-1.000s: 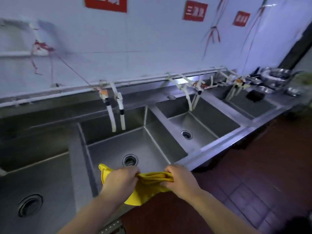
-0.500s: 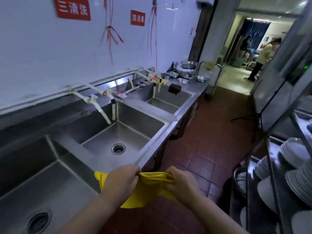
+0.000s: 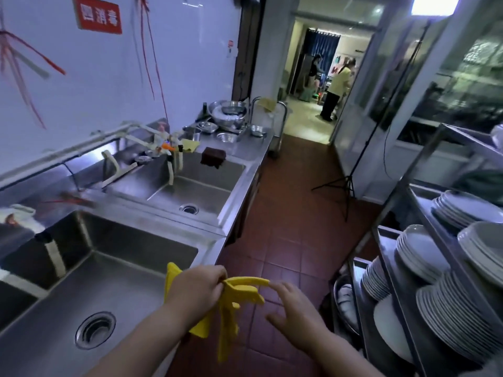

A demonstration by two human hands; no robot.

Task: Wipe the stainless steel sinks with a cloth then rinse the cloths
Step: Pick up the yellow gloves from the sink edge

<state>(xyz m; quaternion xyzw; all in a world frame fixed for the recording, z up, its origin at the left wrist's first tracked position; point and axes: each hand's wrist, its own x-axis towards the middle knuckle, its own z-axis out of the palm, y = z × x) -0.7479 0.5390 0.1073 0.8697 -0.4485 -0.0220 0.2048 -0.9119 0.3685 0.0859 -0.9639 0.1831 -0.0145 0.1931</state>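
i am seeing the yellow cloth (image 3: 228, 308) bunching inside the left hand (image 3: 200, 291), its fingers (image 3: 215, 276) curling closed and clamping it at the top. a short flap is sticking out rightward from that grip, its tip reaching the right hand (image 3: 295, 312), whose fingers (image 3: 280, 288) are spreading apart and, at most, brushing the flap. the rest of the cloth is hanging straight down below the left fingers, long axis vertical. the near sink (image 3: 122, 281) is lying just left of the left hand, beside the bench edge (image 3: 215, 251).
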